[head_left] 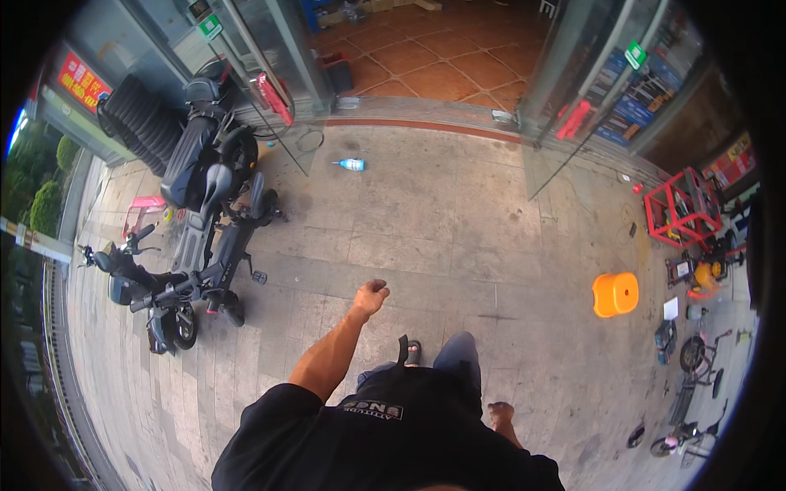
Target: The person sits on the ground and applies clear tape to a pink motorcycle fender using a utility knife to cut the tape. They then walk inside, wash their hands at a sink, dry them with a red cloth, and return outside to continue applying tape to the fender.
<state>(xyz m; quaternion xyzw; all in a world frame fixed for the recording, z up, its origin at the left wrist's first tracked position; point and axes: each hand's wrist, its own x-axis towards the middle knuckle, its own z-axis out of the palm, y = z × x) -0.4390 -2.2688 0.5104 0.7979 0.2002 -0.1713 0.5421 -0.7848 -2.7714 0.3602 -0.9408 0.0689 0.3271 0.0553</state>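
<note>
My left hand (372, 299) hangs in front of my body over the paving, its fingers curled in and nothing visible in them. Lower and to the right, beside my hip, my right hand (501, 412) is also curled, with no object showing in it. Neither hand touches anything. Left of my left hand, the nearest large things are a black electric scooter (190, 237) and another black two-wheeler (229, 262), parked close together. An orange plastic stool (616, 295) stands on the ground to the right, well apart from my right hand.
Ahead, glass doors (565, 106) stand open onto a brown tiled floor (426, 49). A blue bottle (352, 164) lies before the threshold. Stacked tyres (139, 123) are at the left wall. On the right are a red tool cart (684, 209) and small bikes (696, 360).
</note>
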